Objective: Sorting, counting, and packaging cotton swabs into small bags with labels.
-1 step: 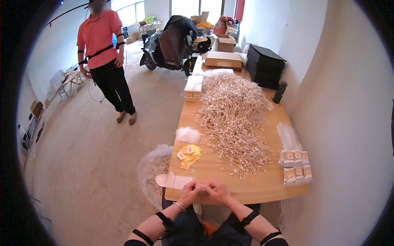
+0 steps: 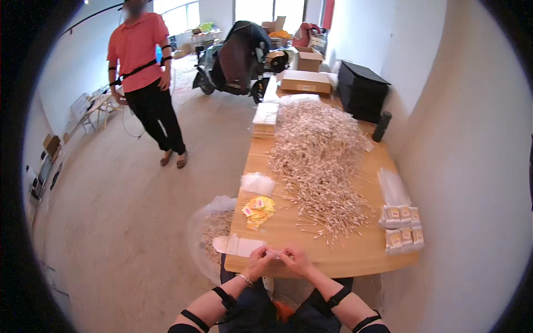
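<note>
My left hand (image 2: 260, 260) and my right hand (image 2: 295, 260) meet fingertip to fingertip at the near edge of the wooden table (image 2: 355, 256). Both pinch the end of a flat clear plastic bag (image 2: 239, 245) that lies on the table and stretches to the left. What is between the fingers beyond the bag is too small to tell. A huge heap of white cotton swabs (image 2: 319, 150) covers the middle of the table, its loose edge a short way beyond my hands. Small yellow cards (image 2: 259, 210) lie in a pile just ahead on the left.
Filled packets (image 2: 402, 232) and clear bags (image 2: 392, 187) lie at the table's right edge, more clear bags (image 2: 257, 182) on the left. A plastic sack of swabs (image 2: 214, 230) sits on the floor. A person in a red shirt (image 2: 145, 83) stands far left; a scooter (image 2: 236, 55) and boxes (image 2: 305, 82) beyond.
</note>
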The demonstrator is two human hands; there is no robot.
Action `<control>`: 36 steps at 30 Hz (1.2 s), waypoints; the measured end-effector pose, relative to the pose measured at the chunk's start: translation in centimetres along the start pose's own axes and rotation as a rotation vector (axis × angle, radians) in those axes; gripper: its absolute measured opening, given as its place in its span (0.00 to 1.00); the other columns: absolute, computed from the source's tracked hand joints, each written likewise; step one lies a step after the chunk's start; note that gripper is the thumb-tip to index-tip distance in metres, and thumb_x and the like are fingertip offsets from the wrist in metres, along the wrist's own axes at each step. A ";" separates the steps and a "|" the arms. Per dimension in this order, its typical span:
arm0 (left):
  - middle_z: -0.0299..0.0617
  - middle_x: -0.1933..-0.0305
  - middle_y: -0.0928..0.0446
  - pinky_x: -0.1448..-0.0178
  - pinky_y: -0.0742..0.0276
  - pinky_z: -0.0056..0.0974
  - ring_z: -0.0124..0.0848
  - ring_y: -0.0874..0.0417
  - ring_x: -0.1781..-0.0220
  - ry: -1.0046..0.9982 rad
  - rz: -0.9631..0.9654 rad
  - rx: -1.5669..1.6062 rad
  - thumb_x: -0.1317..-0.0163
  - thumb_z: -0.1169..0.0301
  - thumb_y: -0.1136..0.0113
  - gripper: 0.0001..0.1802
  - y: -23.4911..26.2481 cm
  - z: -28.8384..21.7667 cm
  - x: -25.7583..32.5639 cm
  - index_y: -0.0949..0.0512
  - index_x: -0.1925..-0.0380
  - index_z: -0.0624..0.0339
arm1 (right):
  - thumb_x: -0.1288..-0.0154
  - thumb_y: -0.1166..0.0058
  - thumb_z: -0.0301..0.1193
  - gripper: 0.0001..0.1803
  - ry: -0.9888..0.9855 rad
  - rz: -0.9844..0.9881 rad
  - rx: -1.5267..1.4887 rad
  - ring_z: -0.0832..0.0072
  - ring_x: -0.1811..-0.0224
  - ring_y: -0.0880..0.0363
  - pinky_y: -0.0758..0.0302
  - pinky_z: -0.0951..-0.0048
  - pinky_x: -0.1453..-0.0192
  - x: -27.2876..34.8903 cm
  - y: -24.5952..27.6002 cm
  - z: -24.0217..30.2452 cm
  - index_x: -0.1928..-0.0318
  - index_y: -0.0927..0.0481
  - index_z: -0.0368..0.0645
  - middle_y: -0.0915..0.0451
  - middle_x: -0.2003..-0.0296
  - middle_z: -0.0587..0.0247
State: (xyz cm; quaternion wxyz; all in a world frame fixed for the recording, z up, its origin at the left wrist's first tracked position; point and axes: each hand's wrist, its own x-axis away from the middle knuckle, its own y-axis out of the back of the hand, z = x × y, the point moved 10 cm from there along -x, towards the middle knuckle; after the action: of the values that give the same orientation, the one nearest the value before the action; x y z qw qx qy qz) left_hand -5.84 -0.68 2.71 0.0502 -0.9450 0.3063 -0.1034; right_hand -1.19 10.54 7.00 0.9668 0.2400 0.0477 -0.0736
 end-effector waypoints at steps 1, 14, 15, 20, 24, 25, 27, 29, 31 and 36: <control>0.31 0.69 0.25 0.60 0.30 0.26 0.18 0.28 0.65 -0.007 -0.020 0.000 0.41 0.70 0.41 0.07 0.1 0.4 -0.4 0.23 0.67 0.62 | 0.39 0.46 0.32 0.08 0.013 0.016 -0.004 0.79 0.72 0.29 0.31 0.77 0.67 0.1 -0.2 -0.1 0.70 0.23 0.39 0.25 0.76 0.67; 0.35 0.63 0.24 0.52 0.28 0.31 0.24 0.25 0.59 0.081 0.131 0.136 0.42 0.71 0.41 0.06 -1.0 2.9 -1.2 0.25 0.67 0.61 | 0.39 0.46 0.30 0.05 -0.217 0.007 -0.428 0.86 0.71 0.33 0.33 0.82 0.66 1.1 -1.0 -3.6 0.70 0.25 0.43 0.28 0.75 0.76; 0.35 0.63 0.24 0.52 0.27 0.30 0.23 0.25 0.59 0.049 0.103 0.038 0.42 0.71 0.40 0.08 -0.9 2.1 -0.9 0.25 0.66 0.62 | 0.39 0.46 0.30 0.05 -0.229 -0.007 -0.469 0.86 0.71 0.33 0.33 0.82 0.66 1.3 -0.7 -3.6 0.70 0.25 0.42 0.28 0.75 0.75; 0.35 0.64 0.24 0.53 0.24 0.30 0.23 0.24 0.59 -0.102 0.048 0.015 0.42 0.70 0.38 0.10 -1.2 -1.5 -0.2 0.25 0.64 0.64 | 0.39 0.45 0.32 0.08 -0.169 -0.010 -0.335 0.82 0.69 0.27 0.28 0.77 0.63 0.9 -0.5 -4.8 0.67 0.22 0.40 0.23 0.74 0.70; 0.38 0.63 0.22 0.52 0.23 0.31 0.24 0.22 0.59 -0.124 -0.022 -0.226 0.43 0.71 0.37 0.12 0.0 -2.6 0.3 0.24 0.62 0.66 | 0.38 0.44 0.32 0.09 -0.001 -0.029 -0.025 0.77 0.65 0.21 0.25 0.75 0.60 0.4 0.7 -1.3 0.61 0.18 0.41 0.18 0.69 0.64; 0.40 0.62 0.21 0.52 0.22 0.32 0.25 0.21 0.59 -0.138 -0.030 -0.278 0.43 0.71 0.37 0.12 0.0 -2.9 0.4 0.23 0.62 0.66 | 0.38 0.44 0.32 0.09 0.007 -0.042 -0.023 0.77 0.65 0.21 0.25 0.75 0.60 0.5 1.2 -0.5 0.61 0.18 0.41 0.18 0.69 0.64; 0.41 0.62 0.21 0.51 0.22 0.32 0.26 0.21 0.59 -0.162 -0.027 -0.324 0.43 0.71 0.37 0.11 0.2 -2.9 0.3 0.22 0.64 0.66 | 0.39 0.44 0.31 0.08 0.061 -0.052 0.045 0.70 0.66 0.19 0.25 0.74 0.62 0.6 1.7 0.9 0.61 0.17 0.44 0.19 0.67 0.58; 0.42 0.63 0.20 0.52 0.22 0.34 0.30 0.19 0.59 -0.252 -0.048 -0.430 0.45 0.70 0.35 0.07 -0.4 -4.8 0.6 0.20 0.68 0.62 | 0.40 0.44 0.31 0.07 0.129 -0.084 0.110 0.68 0.66 0.20 0.25 0.72 0.63 0.8 2.0 0.6 0.62 0.17 0.46 0.19 0.68 0.58; 0.43 0.63 0.20 0.53 0.22 0.35 0.33 0.19 0.59 -0.454 -0.056 -0.618 0.46 0.71 0.35 0.07 -0.7 -6.7 1.6 0.19 0.68 0.60 | 0.40 0.45 0.30 0.06 0.207 -0.111 0.175 0.65 0.67 0.20 0.24 0.70 0.64 1.3 1.8 1.0 0.62 0.18 0.48 0.20 0.69 0.58; 0.38 0.65 0.21 0.58 0.24 0.39 0.38 0.21 0.61 -0.823 -0.080 -0.918 0.49 0.71 0.37 0.04 -2.1 -7.9 4.2 0.20 0.72 0.53 | 0.41 0.47 0.30 0.04 0.471 -0.157 0.425 0.60 0.71 0.22 0.26 0.62 0.67 2.8 0.5 2.5 0.66 0.20 0.51 0.23 0.75 0.60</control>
State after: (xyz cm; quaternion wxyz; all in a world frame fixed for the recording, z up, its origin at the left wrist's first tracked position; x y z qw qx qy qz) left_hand -3.15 -1.68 11.46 -0.2516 -0.8433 0.2394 0.4102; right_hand 1.76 9.50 9.08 0.8489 0.4423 0.2720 -0.0987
